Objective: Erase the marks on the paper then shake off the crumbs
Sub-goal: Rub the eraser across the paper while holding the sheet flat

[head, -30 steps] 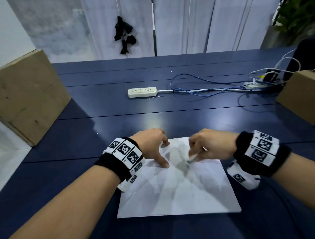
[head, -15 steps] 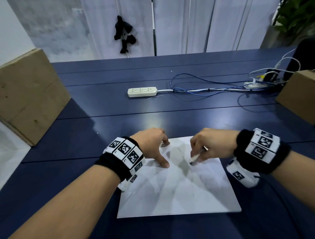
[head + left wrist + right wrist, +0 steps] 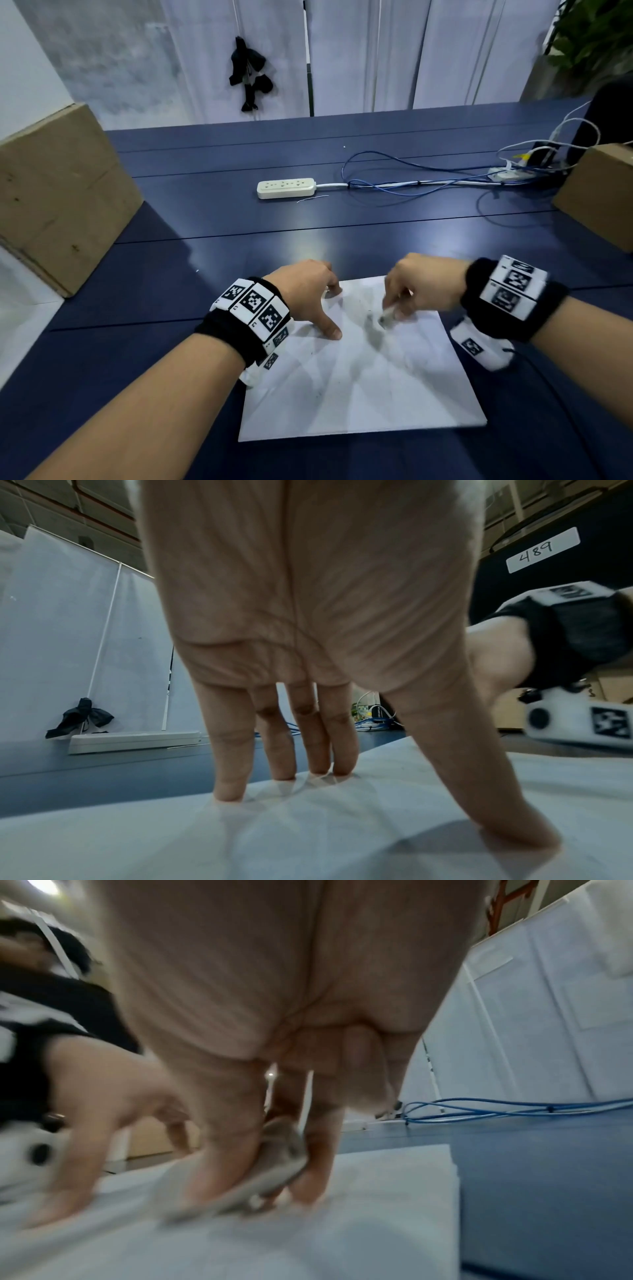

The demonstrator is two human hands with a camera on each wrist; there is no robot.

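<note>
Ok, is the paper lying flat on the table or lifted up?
Flat. The paper lies spread on the table; left hand presses it with straight fingers, right hand rubs an eraser on it.

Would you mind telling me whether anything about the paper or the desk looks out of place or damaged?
Only the paper looks worn: creased with fold lines and smudged grey where the right hand rubs the eraser. It lies flat, pinned by the left hand. Loose cables sprawl behind the power strip.
</note>
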